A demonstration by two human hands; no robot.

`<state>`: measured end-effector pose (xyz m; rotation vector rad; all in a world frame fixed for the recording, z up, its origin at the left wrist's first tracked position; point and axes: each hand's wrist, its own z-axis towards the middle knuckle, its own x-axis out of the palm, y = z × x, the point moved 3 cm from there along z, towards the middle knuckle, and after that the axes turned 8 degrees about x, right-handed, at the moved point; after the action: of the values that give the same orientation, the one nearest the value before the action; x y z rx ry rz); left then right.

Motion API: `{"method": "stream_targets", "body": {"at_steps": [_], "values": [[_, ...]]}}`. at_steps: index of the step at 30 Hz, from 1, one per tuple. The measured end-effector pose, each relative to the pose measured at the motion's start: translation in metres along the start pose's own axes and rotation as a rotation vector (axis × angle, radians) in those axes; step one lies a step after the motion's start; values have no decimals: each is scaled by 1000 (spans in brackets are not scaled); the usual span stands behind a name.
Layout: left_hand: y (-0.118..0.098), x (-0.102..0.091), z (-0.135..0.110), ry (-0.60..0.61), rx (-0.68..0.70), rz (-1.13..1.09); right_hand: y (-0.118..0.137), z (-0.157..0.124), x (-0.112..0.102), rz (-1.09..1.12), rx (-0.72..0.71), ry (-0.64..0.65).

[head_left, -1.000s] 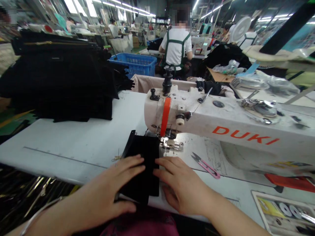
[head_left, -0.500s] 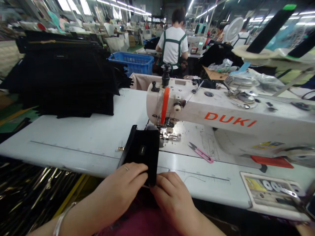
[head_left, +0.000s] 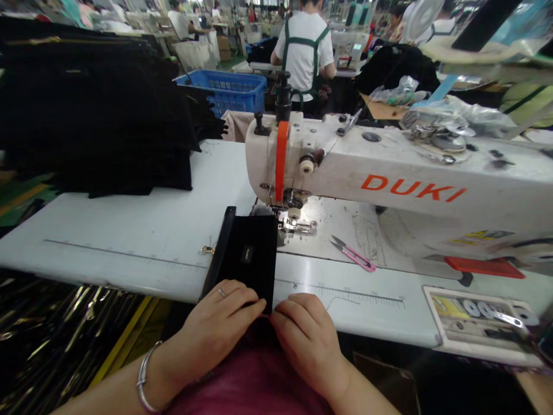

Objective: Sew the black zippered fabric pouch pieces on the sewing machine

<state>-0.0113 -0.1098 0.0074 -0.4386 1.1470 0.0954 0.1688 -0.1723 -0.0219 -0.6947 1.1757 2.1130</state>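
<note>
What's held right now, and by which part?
The left hand and right hand grip the flat black rectangular fabric piece by its near end.

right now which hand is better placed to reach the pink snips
Right, probably. The right hand sits at the near right corner of the black piece, on the same side as the pink snips; the left hand would have to cross it.

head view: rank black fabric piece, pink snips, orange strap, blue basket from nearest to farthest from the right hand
1. black fabric piece, at the right hand's fingertips, just left
2. pink snips, on the table, ahead right
3. orange strap, up on the sewing machine
4. blue basket, far back left
</note>
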Motion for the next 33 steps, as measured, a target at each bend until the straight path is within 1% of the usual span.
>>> {"method": "stream_targets", "body": {"at_steps": [2, 5, 7, 12, 15, 20, 22, 24, 27, 30, 33], "values": [[0, 0, 1, -22, -25, -27, -1, -2, 0, 4, 10, -13], [0, -3, 3, -120, -59, -66, 0, -1, 0, -9, 19, -34], [-1, -4, 4, -151, -68, -60, 1, 1, 0, -23, 11, -53], [-2, 2, 1, -82, -43, -1, 5, 7, 0, -4, -3, -94], [-2, 4, 0, -67, -14, 19, 7, 8, -1, 11, 1, -105], [-3, 7, 0, 27, 14, 93, 9, 9, -2, 26, 7, -100], [-1, 7, -1, 21, 40, 102, 8, 10, -3, 41, 24, -109], [1, 6, -2, 1, 68, 62, 6, 11, -3, 48, 39, -124], [5, 3, -2, -10, 67, -14, 4, 14, -4, 26, -21, -106], [8, 1, 1, 17, 32, -54, 3, 17, -4, -8, -104, -88], [11, -4, 5, 22, 39, -90, 3, 23, -4, -48, -127, -81]]}}
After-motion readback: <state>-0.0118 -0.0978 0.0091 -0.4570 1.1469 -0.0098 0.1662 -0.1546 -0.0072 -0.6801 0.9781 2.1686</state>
